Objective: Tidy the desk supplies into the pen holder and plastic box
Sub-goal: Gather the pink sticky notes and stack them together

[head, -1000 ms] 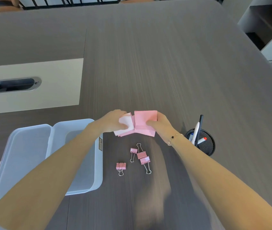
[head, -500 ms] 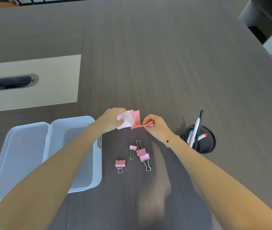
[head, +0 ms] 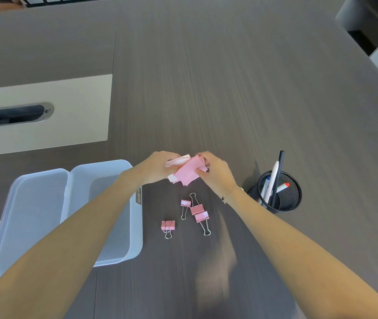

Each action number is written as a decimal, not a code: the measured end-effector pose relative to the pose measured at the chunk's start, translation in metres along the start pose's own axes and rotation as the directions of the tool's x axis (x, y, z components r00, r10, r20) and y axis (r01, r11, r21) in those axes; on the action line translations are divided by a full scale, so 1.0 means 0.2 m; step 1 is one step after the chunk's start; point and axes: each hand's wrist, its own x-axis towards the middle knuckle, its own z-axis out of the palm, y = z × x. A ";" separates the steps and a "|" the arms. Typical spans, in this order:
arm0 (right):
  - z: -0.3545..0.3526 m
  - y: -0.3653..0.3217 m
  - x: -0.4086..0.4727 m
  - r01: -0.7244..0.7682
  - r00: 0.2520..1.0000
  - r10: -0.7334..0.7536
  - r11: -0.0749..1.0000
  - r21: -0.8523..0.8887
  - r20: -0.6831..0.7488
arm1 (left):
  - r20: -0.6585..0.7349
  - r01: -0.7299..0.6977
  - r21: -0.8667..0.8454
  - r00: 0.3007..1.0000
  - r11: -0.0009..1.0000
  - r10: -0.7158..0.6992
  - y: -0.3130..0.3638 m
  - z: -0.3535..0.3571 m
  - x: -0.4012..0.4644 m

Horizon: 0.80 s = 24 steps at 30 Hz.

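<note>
From the head view, both hands meet over the desk (head: 229,88) just beyond the binder clips (head: 194,211). A second ago the pink sticky notes (head: 186,172) were spread in a loose fan, partly flat on the desk; now they are gathered into one tilted bundle, lifted between the hands. The left hand (head: 160,166) has its fingers closed on the bundle's left edge, and the right hand (head: 215,170) has its fingers curled shut on the right edge. This suggests the squaring-up is nearly finished and the notes are about ready for the plastic box (head: 135,226), which sits open just left of the clips with its lid (head: 31,217) folded out. The four clips lie untouched on the desk. The pen holder (head: 280,199), right of the clips, already holds pens.

The fingertips are hidden behind the paper, so exact contact points cannot be seen. The box interior is partly covered by the left forearm. A blurred smear sits on the desk nearer than the clips; what it is cannot be told.
</note>
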 end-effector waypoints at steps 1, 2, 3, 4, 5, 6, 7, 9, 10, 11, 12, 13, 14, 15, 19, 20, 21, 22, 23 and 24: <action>0.00 0.00 0.00 0.001 1.000 -0.001 0.999 -0.040 -0.002 | 0.007 -0.001 0.008 1.000 1.000 0.001 -0.01 0.00 0.00; 0.01 0.01 0.00 -0.007 1.000 0.006 0.997 -0.072 -0.014 | 0.009 -0.007 0.010 1.000 1.000 0.007 -0.01 0.01 0.00; 0.01 0.01 0.00 -0.021 0.999 0.019 0.996 -0.090 -0.027 | 0.004 -0.008 0.004 1.000 1.000 0.008 -0.01 0.01 -0.01; 0.01 0.01 0.00 -0.035 0.999 0.032 0.994 -0.100 -0.034 | -0.018 -0.005 -0.020 1.000 1.000 0.005 0.00 0.01 -0.01; 0.01 0.02 0.00 -0.045 0.999 0.042 0.994 -0.098 -0.033 | -0.051 0.011 -0.064 0.999 0.998 -0.014 0.00 0.02 -0.01; 0.00 0.02 0.01 -0.050 0.998 0.047 0.995 -0.085 -0.029 | -0.083 0.056 -0.161 0.994 0.985 -0.070 0.00 0.02 -0.01; 0.00 0.02 0.01 -0.054 0.998 0.052 0.996 -0.073 -0.028 | -0.100 0.118 -0.281 0.983 0.952 -0.152 -0.01 0.02 -0.01; -0.01 0.02 0.01 -0.060 0.998 0.058 0.996 -0.067 -0.037 | -0.086 0.222 -0.368 0.959 0.903 -0.271 -0.05 0.04 -0.02; -0.02 0.02 0.01 -0.062 0.997 0.059 0.996 -0.069 -0.043 | -0.080 0.221 -0.293 0.964 0.930 -0.254 -0.06 0.05 -0.02; -0.02 0.02 0.00 -0.060 0.997 0.057 0.996 -0.064 -0.043 | -0.059 0.190 -0.189 0.977 0.963 -0.205 -0.07 0.06 -0.03; -0.02 0.02 0.00 -0.055 0.998 0.053 0.997 -0.053 -0.039 | -0.057 0.135 -0.101 0.988 0.986 -0.141 -0.07 0.07 -0.03; -0.02 0.02 -0.01 -0.050 0.998 0.049 0.998 -0.031 -0.031 | -0.067 0.083 -0.060 0.994 0.995 -0.087 -0.05 0.08 -0.03; -0.01 0.02 -0.01 -0.043 0.999 0.043 0.999 -0.002 -0.022 | -0.077 0.040 -0.057 0.996 0.998 -0.044 -0.02 0.10 -0.02; -0.01 0.02 -0.01 -0.037 0.999 0.038 0.999 0.023 -0.012 | -0.085 0.003 -0.058 0.996 0.998 -0.007 -0.01 0.12 -0.02; 0.00 0.00 -0.02 -0.030 0.999 0.027 0.995 0.100 0.030 | -0.152 0.003 -0.080 0.988 0.997 -0.015 0.00 0.19 0.02; -0.01 0.00 -0.02 -0.025 0.999 0.022 0.994 0.104 0.035 | -0.187 0.018 -0.084 0.982 0.996 -0.033 0.00 0.19 0.02; -0.01 -0.01 -0.02 -0.023 0.999 0.020 0.995 0.100 0.034 | -0.224 0.023 -0.072 0.974 0.997 -0.038 0.00 0.18 0.02; -0.02 0.00 -0.01 -0.021 0.999 0.018 0.995 0.093 0.032 | -0.247 0.021 -0.049 0.968 0.999 -0.033 0.00 0.17 0.02; -0.02 0.01 -0.01 -0.021 0.999 0.018 0.997 0.080 0.032 | -0.257 0.012 -0.030 0.966 0.999 -0.019 0.00 0.16 0.02; -0.03 0.01 -0.01 -0.020 0.999 0.017 0.998 0.063 0.038 | -0.250 0.014 -0.020 0.968 1.000 -0.018 0.00 0.15 0.03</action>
